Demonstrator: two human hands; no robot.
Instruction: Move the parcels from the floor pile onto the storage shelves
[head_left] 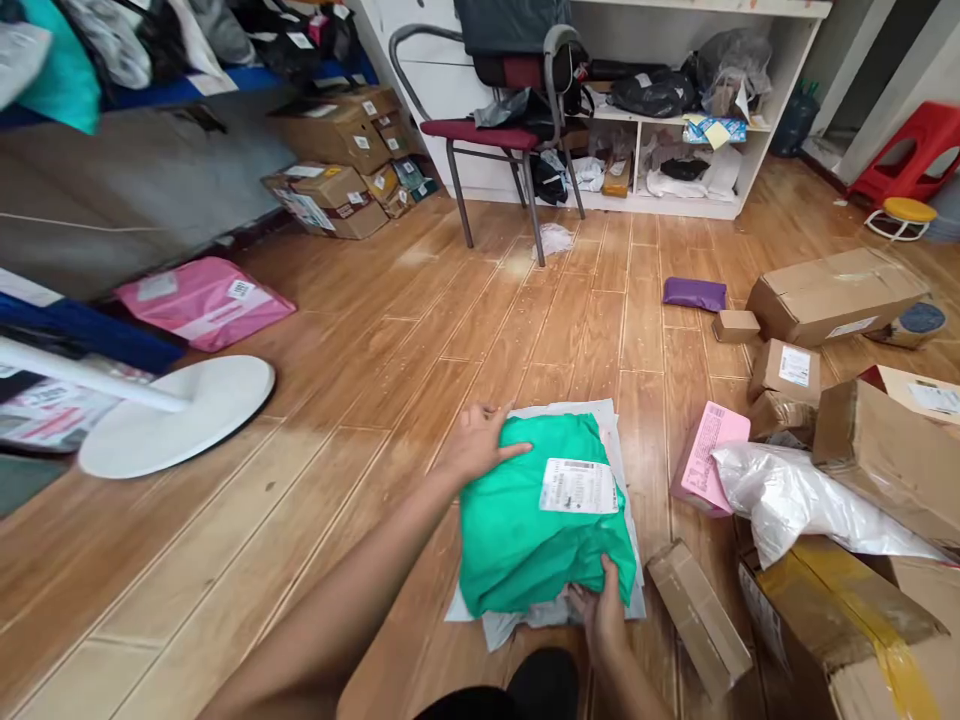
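Observation:
A plump green mailing bag (517, 530) with a white shipping label (579, 486) lies at the lower middle of the head view. Beneath it, the edges of a pale grey-white mailer (628, 500) stick out over the wood floor. At the bag's far left corner is my left hand (474, 445), its thumb on top and its fingers curled round the edge. My right hand (602, 607) grips the near right edge, thumb up and fingers tucked underneath. Whether those fingers also hold the mailer below is hidden.
Cardboard boxes (862, 600), a white plastic parcel (795, 490) and a pink box (712, 458) crowd the right. A round white stand base (187, 415) and pink parcel (210, 302) lie left. Farther off stand a chair (491, 128), stacked boxes (330, 200) and a red stool (911, 150).

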